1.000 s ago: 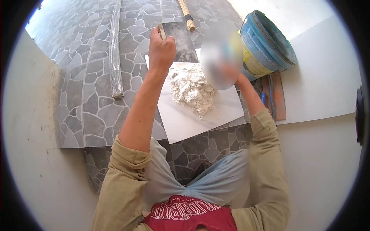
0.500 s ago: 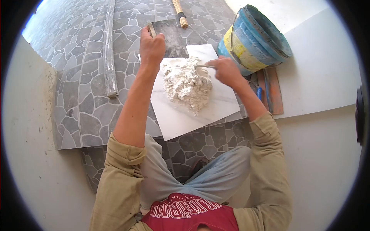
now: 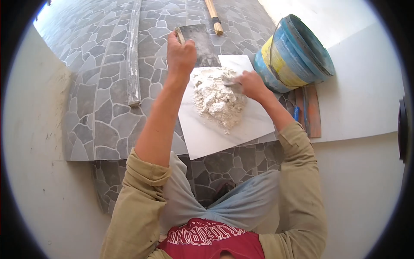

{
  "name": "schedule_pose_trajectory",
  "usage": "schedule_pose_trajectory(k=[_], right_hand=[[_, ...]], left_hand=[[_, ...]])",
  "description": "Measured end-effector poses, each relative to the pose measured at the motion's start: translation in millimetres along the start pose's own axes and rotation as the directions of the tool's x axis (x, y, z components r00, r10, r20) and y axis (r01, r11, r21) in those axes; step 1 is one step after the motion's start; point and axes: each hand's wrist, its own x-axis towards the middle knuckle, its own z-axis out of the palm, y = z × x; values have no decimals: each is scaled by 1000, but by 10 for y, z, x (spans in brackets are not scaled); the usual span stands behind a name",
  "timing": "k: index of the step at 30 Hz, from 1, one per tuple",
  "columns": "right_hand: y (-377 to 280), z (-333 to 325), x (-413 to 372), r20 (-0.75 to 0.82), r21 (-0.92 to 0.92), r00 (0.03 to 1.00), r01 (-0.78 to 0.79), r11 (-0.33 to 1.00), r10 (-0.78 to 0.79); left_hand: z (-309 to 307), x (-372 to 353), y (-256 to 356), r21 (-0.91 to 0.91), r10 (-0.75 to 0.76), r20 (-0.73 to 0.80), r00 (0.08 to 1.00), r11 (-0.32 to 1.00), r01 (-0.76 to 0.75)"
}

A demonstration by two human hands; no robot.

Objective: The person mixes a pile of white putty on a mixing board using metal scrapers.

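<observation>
A heap of white, crumbly plaster-like material sits on a white marbled tile. My left hand is closed round the handle of a flat rectangular plastering trowel, whose grey blade meets the far side of the heap. At the heap's right side, my right hand grips a putty knife. Its blade is blurred and reaches into the white material, so its tip is hidden.
A blue bucket with a yellow label leans at the right. Below it are wooden strips and a blue-handled item. A long grey bar lies left, a bundle of sticks at the back, on stone-patterned flooring.
The whole view has shifted, so most things appear a little further right. My right hand has turned the putty knife, and its blade sits slightly lower against the heap. The left hand keeps its grip.
</observation>
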Motion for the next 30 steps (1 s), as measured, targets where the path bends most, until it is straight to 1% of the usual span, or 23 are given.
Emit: schedule_pose_trajectory(k=[2, 3, 4, 6, 7, 8, 10, 11, 12, 14, 16, 18, 19, 20, 21, 22, 24, 25, 26, 28, 29, 30], right_hand=[[105, -16, -136, 35, -21, 996, 88, 996, -88], [108, -198, -166, 96, -37, 994, 63, 997, -59], [141, -316, -152, 97, -39, 994, 53, 998, -49], [236, -486, -47, 90, 102, 995, -53, 993, 44], [161, -534, 20, 29, 107, 998, -54, 993, 51], [95, -463, 100, 31, 109, 998, -51, 993, 48], [9, -190, 231, -143, 121, 987, 92, 988, -74], [-9, -11, 252, -63, 12, 995, 74, 997, -73], [-72, -43, 143, 1, 2, 993, 121, 993, -121], [28, -137, 22, 130, -47, 987, 105, 993, -98], [193, -423, -28, 119, -37, 987, 117, 992, -112], [326, -483, 2, 118, -34, 986, 124, 992, -119], [375, -442, 93, 1, 40, 994, 105, 994, -105], [405, -394, 177, -119, 119, 990, 94, 988, -80], [337, -382, 268, -44, 158, 999, 30, 987, -23], [284, -289, 293, -49, 156, 999, 31, 987, -23], [177, 55, 298, 14, 95, 999, 42, 995, -43], [115, 123, 194, -71, 52, 995, 69, 996, -65], [152, 116, 124, -77, 52, 994, 83, 995, -79], [183, -123, -62, 111, 52, 993, 42, 998, -47], [328, -165, -42, 144, 110, 989, 17, 994, -33], [381, -259, 2, 146, 108, 989, 5, 994, -21]], left_hand=[[-57, 34, 21, 33, 32, -14, 999, 999, -31], [-56, 25, 89, -24, 7, -20, 1000, 1000, -8], [-30, 21, 124, -84, -19, -20, 1000, 996, 18], [25, 42, 104, -111, -3, -11, 1000, 994, 2], [13, 31, 81, -128, 15, -14, 1000, 992, -17], [5, 12, 66, -126, 13, -17, 1000, 992, -15], [28, -16, 67, -67, -26, 7, 1000, 997, 26], [33, -28, 64, -66, -23, 2, 1000, 998, 23], [18, -36, 53, -37, -11, -9, 1000, 999, 10], [-41, -25, 52, -3, -1, -29, 1000, 1000, 1], [-10, 9, 82, -45, -23, -43, 999, 999, 21], [34, 46, 64, -90, -29, -26, 999, 996, 27], [36, 32, 55, -127, -39, -21, 999, 991, 36], [43, 1, 52, -127, -43, -20, 999, 991, 40], [56, -36, 81, -102, -75, -8, 997, 992, 74], [65, -59, 116, -79, -103, 1, 995, 992, 103], [52, -98, 106, -107, -82, -14, 996, 991, 80], [25, -85, 89, -133, -70, -31, 997, 989, 66], [-11, -37, 79, -131, -65, -45, 997, 990, 59], [-38, 40, 62, -143, -78, -51, 996, 987, 70], [-25, 64, 56, -142, -76, -39, 996, 987, 70], [-15, 80, 56, -186, -90, -31, 995, 979, 82]])
